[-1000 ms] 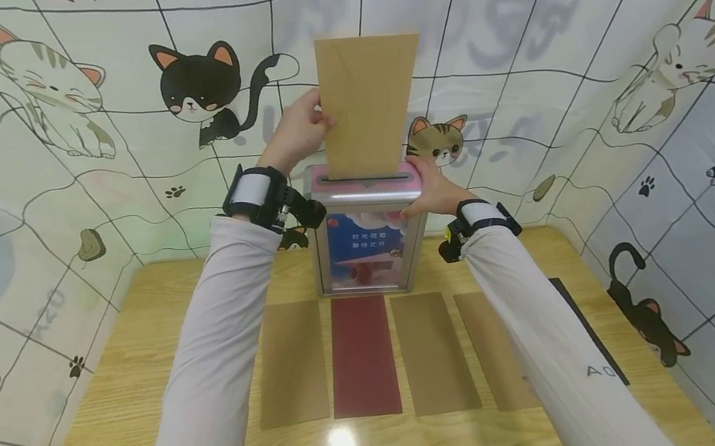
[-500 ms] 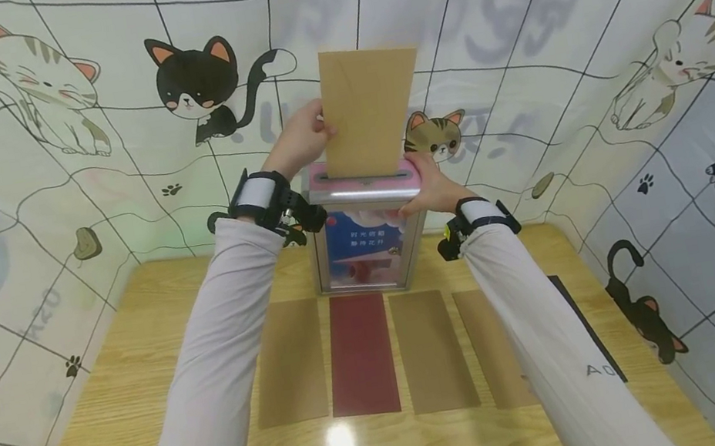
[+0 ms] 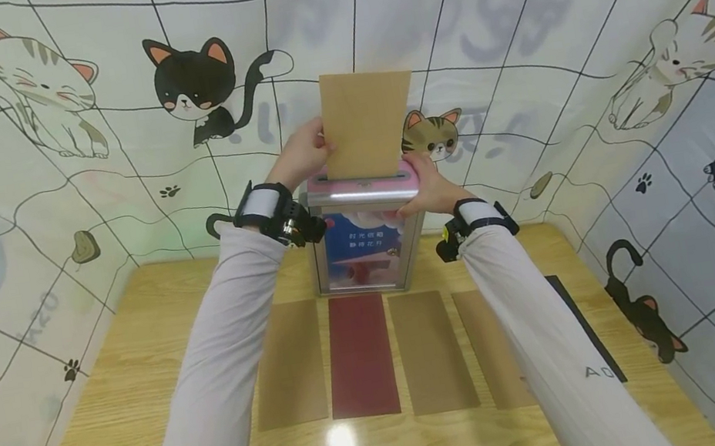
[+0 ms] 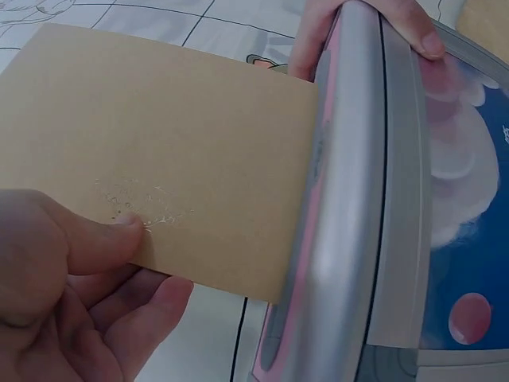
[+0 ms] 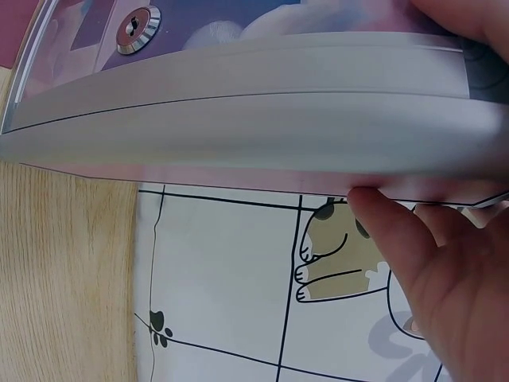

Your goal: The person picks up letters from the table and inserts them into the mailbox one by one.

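A tan kraft envelope [image 3: 367,124] stands upright with its lower end in the slot on top of a silver and pink letter box [image 3: 363,192]. My left hand [image 3: 301,155] pinches the envelope's left edge between thumb and fingers; the left wrist view shows the thumb [image 4: 103,243] on its face and the fingers behind. At the box's upper right corner, my right hand [image 3: 430,186] grips the top, thumb on the front and fingers at the far side. A lock [image 5: 138,30] shows on the box front in the right wrist view.
On the wooden table [image 3: 139,351] before the box lie a tan envelope [image 3: 288,362], a dark red envelope [image 3: 359,355], more tan envelopes [image 3: 434,351] and a black one [image 3: 588,331], partly under the right sleeve. A cat-print curtain [image 3: 117,214] hangs behind.
The envelope has sunk lower into the slot, and my left hand has come down with it. My right hand keeps its hold on the box corner.
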### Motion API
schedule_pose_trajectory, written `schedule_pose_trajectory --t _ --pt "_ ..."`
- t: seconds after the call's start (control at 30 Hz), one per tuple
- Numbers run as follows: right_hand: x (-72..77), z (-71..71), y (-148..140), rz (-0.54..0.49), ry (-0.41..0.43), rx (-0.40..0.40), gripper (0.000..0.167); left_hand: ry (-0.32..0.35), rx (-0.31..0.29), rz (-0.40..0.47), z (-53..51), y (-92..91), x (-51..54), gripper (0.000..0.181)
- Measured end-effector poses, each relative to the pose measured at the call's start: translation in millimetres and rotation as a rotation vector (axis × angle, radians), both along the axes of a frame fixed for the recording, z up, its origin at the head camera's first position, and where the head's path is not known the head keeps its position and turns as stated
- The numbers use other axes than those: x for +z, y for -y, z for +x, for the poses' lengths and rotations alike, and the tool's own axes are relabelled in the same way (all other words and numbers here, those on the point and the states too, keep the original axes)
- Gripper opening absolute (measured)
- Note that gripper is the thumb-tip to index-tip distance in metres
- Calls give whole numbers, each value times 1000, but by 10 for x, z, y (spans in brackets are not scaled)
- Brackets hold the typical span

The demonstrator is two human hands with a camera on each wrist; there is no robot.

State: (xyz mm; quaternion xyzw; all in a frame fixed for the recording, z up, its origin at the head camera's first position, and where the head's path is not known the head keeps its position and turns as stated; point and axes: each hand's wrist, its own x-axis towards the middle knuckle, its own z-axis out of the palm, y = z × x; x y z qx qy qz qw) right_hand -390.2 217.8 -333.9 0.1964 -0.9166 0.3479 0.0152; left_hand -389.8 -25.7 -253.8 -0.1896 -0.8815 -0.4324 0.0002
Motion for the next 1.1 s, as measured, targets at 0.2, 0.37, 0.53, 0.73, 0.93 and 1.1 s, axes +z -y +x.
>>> schedule_pose_trajectory --t 0.2,0.37,0.53,0.73,0.93,1.1 --pt "-5 -3 -1 9 -13 -5 99 -11 -14 -8 -25 -8 -92 28" --pt "4 11 12 6 7 -13 101 -26 -18 -29 -70 -3 -185 22" --pt "11 18 11 14 15 -22 106 -34 -1 -69 -80 1 -240 21" --pt "29 26 18 41 37 -29 108 -53 25 -101 -70 14 -285 13" --pt "34 21 31 59 39 -42 108 -59 52 -101 -55 19 -301 13" --pt "40 16 14 22 42 -18 101 -57 55 -104 -63 24 -306 16"
